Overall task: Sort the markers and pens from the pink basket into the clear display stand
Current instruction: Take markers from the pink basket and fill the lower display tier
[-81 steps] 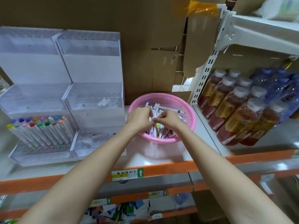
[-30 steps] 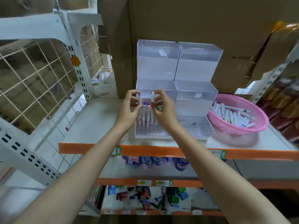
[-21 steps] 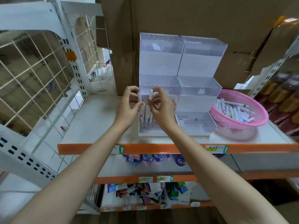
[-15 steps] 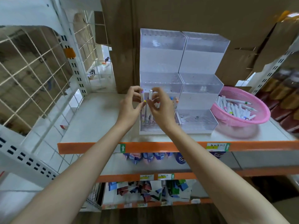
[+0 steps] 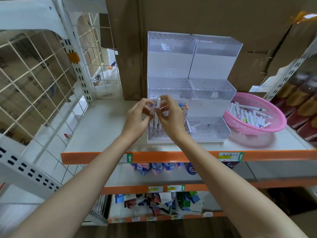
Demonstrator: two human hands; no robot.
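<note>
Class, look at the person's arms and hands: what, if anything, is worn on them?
Nothing shows. The left forearm and right forearm are bare to the picture's edge, no sleeves. The left hand and right hand wear no gloves; no ring, watch or bracelet is visible.

the display stand (image 5: 171, 66) stood on the shelf (image 5: 103, 131), cardboard boxes (image 5: 188, 14) behind it at twelve o'clock. the basket (image 5: 240, 125), markers (image 5: 248, 115) in it, sat just beside the stand at three o'clock. the left hand (image 5: 137, 117) and right hand (image 5: 169, 115) met before its lowest left tier, a marker (image 5: 158, 103) between them.
</note>
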